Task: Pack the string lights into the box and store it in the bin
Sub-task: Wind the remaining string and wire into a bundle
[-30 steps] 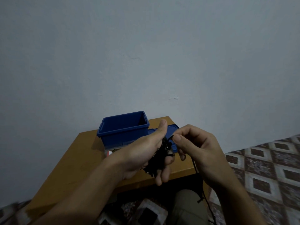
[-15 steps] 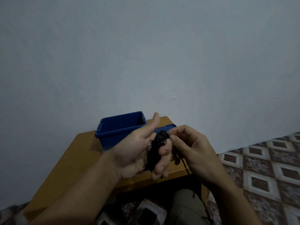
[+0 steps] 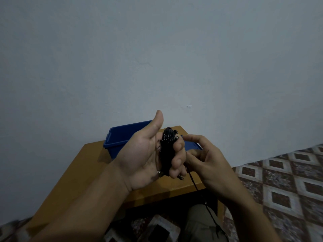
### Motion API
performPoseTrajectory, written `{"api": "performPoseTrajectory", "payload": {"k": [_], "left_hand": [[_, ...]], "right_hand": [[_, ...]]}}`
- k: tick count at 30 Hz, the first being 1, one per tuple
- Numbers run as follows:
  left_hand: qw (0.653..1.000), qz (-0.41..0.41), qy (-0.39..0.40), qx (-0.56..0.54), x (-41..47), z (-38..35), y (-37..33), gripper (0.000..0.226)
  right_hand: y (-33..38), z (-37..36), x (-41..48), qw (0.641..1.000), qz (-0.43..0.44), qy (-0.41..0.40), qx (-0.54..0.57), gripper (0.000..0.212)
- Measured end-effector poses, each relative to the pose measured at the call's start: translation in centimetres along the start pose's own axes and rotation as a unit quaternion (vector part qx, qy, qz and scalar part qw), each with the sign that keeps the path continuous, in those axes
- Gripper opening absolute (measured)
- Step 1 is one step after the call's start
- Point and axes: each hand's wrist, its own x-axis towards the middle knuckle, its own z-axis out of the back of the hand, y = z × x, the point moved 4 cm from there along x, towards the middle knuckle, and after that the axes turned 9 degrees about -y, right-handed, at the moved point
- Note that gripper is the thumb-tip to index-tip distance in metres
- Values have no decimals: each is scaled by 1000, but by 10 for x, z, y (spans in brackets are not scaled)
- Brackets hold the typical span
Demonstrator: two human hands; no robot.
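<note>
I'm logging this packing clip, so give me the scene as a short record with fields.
left hand: palm up, fingers curled round the string lights
right hand: pinches the loose strand beside the bundle
loose strand: hangs down past the table edge
blue bin: on the table, behind the hands
stage: lights not yet boxed

Home: patterned floor tiles (image 3: 279, 180), wooden table (image 3: 87, 163).

Left hand (image 3: 146, 154) grips bundled string lights (image 3: 167, 151); right hand (image 3: 208, 161) pinches trailing strand (image 3: 194, 182).
</note>
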Motion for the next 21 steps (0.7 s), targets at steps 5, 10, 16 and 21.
{"api": "performPoseTrajectory", "payload": {"k": [5,10,16,21], "left_hand": [[996,-26,-57,-69,-1,4,-5,78],[986,-61,-76,-136,-3,6,-13,86],[986,-78,-115,-92,-2,3,-16,82],[980,-84,-138,-116,-3,3,-16,86]], "right_hand": [[1,-2,-3,999,6,18,-26,12],[-3,-9,-4,996,-10,57,-65,20],[4,-14,-7,992,-8,95,-82,22],[3,-15,-9,988,-3,124,-87,20]]}}
